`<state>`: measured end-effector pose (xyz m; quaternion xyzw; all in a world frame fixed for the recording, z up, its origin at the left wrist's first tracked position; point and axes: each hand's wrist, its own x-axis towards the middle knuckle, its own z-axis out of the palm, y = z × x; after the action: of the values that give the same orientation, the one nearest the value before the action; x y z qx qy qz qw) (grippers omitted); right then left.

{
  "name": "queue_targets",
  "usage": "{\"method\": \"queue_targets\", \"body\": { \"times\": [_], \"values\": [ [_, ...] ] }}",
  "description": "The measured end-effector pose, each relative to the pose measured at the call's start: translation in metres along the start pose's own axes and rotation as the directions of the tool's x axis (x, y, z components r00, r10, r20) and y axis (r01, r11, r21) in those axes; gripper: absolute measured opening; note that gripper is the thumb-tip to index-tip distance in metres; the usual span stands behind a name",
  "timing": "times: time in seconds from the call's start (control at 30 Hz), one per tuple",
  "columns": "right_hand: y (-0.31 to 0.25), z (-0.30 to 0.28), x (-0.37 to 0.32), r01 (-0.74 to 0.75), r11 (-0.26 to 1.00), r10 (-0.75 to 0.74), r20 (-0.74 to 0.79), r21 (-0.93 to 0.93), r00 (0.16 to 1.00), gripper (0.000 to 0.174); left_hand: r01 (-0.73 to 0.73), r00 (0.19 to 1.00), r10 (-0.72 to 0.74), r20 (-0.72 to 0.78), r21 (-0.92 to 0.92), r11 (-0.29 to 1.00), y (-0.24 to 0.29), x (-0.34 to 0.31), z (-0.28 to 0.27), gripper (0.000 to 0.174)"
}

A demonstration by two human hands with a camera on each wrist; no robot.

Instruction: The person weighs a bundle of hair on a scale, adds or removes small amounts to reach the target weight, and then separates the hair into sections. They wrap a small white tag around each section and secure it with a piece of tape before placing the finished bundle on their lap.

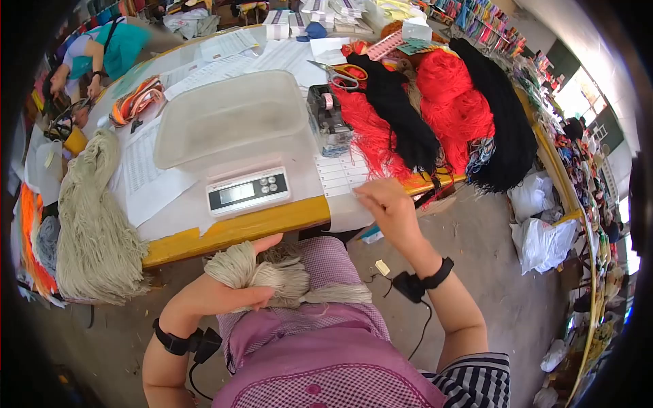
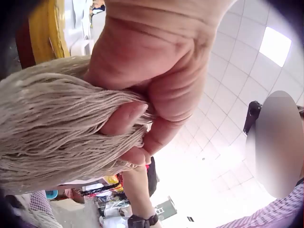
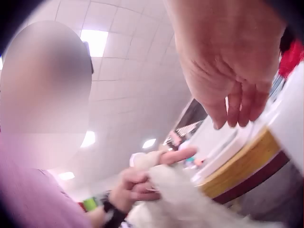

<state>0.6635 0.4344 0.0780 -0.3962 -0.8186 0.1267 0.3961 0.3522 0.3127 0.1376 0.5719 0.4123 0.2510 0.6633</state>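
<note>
My left hand (image 1: 216,297) grips a hank of beige yarn (image 1: 238,266) above my lap, at the near edge of the table. In the left wrist view its fingertips sink between the strands of the yarn (image 2: 52,128), and a tail of it lies across my thighs in the head view. My right hand (image 1: 393,209) hovers at the table edge beside a sheet of printed labels (image 1: 337,178). Its fingers hang loosely bent in the right wrist view, with nothing between them. Between the hands, farther in, sits a digital scale (image 1: 248,192) with a translucent plastic tub (image 1: 255,155) just behind it.
A tape dispenser (image 1: 328,121) and scissors (image 1: 345,76) lie right of the tub. Beyond them are red yarn (image 1: 449,95) and black yarn (image 1: 500,112). A larger beige hank (image 1: 92,231) drapes over the table's left edge. Another person (image 1: 112,51) bends at the far left.
</note>
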Motion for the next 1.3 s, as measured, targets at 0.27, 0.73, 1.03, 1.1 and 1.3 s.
{"method": "queue_targets", "body": {
  "times": [0.27, 0.73, 1.03, 1.1, 1.3],
  "values": [
    [0.035, -0.007, -0.001, 0.183, 0.974, -0.176, 0.065, -0.133, 0.982, 0.024, -0.019, 0.996, 0.015, -0.084, -0.045, 0.999, 0.004, 0.010, 0.004, 0.070],
    [0.028, -0.009, 0.019, 0.092, 0.995, -0.085, 0.128, -0.046, 0.988, 0.019, -0.026, 0.990, 0.018, -0.143, -0.053, 0.998, -0.003, 0.010, 0.002, 0.073],
    [-0.107, 0.022, 0.012, -0.576, 0.188, 0.206, 0.542, 0.795, 0.815, 0.012, -0.007, 0.990, -0.032, -0.140, -0.268, 0.963, 0.018, 0.013, 0.002, 0.092],
    [-0.116, 0.037, 0.015, -0.530, 0.119, 0.112, 0.519, 0.840, 0.847, 0.016, -0.121, 0.987, 0.081, -0.139, -0.313, 0.942, 0.023, 0.010, 0.010, 0.091],
    [-0.135, 0.056, 0.020, -0.594, -0.087, 0.139, 0.600, 0.800, 0.788, 0.015, -0.126, 0.969, 0.071, -0.237, -0.225, 0.966, 0.019, -0.001, 0.003, 0.085]
  ]
}}
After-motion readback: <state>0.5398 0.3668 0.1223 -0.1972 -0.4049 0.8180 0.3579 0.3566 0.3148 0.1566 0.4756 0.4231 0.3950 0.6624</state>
